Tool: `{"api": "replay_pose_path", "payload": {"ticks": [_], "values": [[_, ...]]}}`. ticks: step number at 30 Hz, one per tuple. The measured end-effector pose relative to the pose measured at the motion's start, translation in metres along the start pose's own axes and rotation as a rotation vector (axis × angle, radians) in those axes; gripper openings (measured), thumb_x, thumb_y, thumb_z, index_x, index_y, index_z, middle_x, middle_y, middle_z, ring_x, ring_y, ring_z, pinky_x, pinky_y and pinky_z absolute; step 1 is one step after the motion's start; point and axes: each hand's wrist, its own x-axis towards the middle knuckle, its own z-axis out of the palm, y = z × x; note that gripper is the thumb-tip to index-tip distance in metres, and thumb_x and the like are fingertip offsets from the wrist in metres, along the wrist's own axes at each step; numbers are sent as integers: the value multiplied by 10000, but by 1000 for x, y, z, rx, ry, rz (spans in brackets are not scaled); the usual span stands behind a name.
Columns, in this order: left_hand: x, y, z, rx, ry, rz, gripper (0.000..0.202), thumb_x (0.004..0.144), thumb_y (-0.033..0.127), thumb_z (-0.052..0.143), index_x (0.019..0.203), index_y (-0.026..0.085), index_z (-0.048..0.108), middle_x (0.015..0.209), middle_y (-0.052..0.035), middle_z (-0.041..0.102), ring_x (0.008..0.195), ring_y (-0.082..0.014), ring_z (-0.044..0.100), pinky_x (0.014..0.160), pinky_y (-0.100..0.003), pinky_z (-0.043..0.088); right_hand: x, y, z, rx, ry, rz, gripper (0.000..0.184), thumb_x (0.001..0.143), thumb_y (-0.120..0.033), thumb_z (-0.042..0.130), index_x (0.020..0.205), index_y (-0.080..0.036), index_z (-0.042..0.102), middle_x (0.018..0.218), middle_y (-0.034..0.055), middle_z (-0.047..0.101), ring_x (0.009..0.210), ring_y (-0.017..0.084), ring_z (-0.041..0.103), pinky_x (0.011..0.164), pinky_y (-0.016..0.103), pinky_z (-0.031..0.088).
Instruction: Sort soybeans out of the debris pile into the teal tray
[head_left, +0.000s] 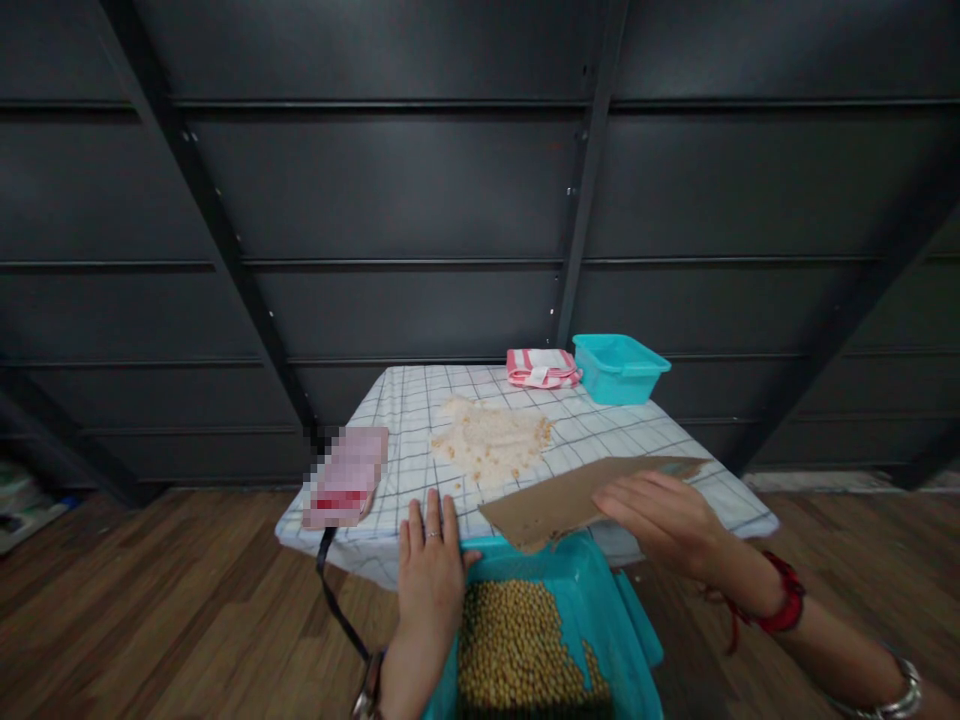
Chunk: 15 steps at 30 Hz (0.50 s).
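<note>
My right hand [664,515] is closed on a flat strip of brown cardboard [551,505], which lies slanted over the table's front edge and the far rim of a turquoise basin [634,640]. Yellowish soybeans [514,640] fill much of that basin, with bare plastic showing at its right side. My left hand [431,580] lies flat at the basin's far left corner, fingers stretched onto the cloth edge and thumb over the rim. Beyond both hands, a patch of pale, crumbly powder [487,440] with scattered beans spreads over the checked cloth [405,400].
A smaller turquoise tub [621,372] stands at the table's back right, beside a folded pink-and-white striped cloth [541,367]. At the left edge lies a pinkish, partly blurred flat item [349,475]. Dark metal panels [405,190] rise behind; wooden flooring [217,580] surrounds the table.
</note>
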Motion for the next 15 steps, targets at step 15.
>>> {"api": "replay_pose_path", "payload": {"ticks": [15], "values": [[0,0,2,5,9,-7,558,751,371,476,1248,134,388,1317,-156,409,1199,-324,362,945,-474,364,40,9,36,-98,65,-89,250,811,-53,383,930,-152,579,799,58,648,752,143,567,688,305,465]]}}
